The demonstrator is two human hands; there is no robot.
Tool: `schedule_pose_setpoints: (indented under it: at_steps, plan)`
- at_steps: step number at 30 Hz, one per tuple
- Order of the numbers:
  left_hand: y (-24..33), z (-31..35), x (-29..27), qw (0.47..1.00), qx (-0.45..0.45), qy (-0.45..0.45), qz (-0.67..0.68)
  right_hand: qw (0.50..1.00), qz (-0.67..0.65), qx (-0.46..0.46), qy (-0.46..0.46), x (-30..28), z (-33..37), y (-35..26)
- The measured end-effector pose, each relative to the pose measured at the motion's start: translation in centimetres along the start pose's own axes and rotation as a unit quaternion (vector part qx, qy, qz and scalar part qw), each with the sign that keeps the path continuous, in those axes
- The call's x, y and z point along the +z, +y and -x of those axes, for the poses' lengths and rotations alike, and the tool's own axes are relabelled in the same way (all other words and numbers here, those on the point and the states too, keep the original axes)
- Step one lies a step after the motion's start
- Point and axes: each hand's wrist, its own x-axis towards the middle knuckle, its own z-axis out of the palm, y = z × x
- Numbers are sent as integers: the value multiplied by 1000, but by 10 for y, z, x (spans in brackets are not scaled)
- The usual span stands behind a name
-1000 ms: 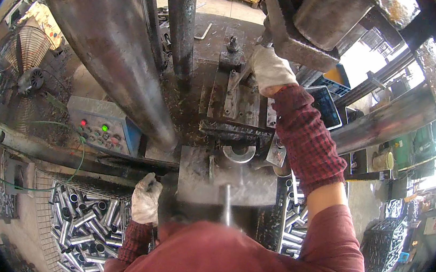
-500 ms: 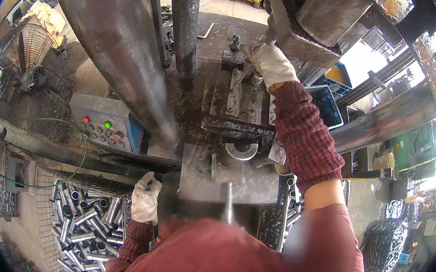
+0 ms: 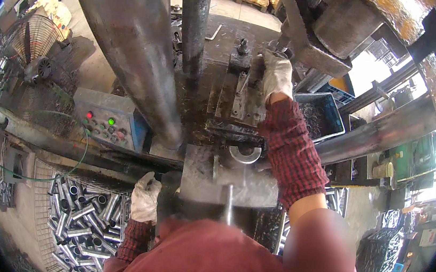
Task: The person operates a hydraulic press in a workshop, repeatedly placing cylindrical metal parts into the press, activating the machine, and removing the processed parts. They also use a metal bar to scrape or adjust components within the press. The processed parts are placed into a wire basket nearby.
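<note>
My right hand [image 3: 278, 74], in a pale work glove, reaches far forward beside the metal fixture [image 3: 240, 90] on the press bed. Its fingers curl over beneath the press head [image 3: 322, 43], next to dark metal; what they hold is hidden. Lower left, my gloved left hand [image 3: 145, 198] stays beside the machine's front edge with bent fingers, and any thing in them does not show. Between my arms is a steel plate block [image 3: 200, 174] with a half-round metal saddle [image 3: 245, 154] and a thin rod [image 3: 229, 204] pointing toward me.
Thick steel columns [image 3: 132, 40] rise left of the bed. A control box [image 3: 110, 118] with lit red and green buttons stands beside them. Cut metal tubes [image 3: 82, 220] fill a wire basket at lower left. A blue bin [image 3: 320, 115] of scrap sits right of the fixture. An L-shaped key [image 3: 213, 32] lies behind.
My right hand has moved off the fixture's top to its right side, and the forearm has swung slightly left, uncovering more of the bin. My left hand stays put. The view has shifted slightly.
</note>
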Motion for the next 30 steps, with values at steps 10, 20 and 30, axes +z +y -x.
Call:
schedule_pose_setpoints:
  at_steps: [10, 20, 30]
  plan:
    - [15, 4, -1, 999, -4, 19, -37, 802, 509, -312, -21, -71, 3, -87]
    - [4, -3, -1, 1000, -1, 6, -28, 922, -117, 3, -369, -75, -16, -76]
    - [-6, -4, -6, 999, -17, 18, 30, 941, 245, -129, -196, -69, -15, -56]
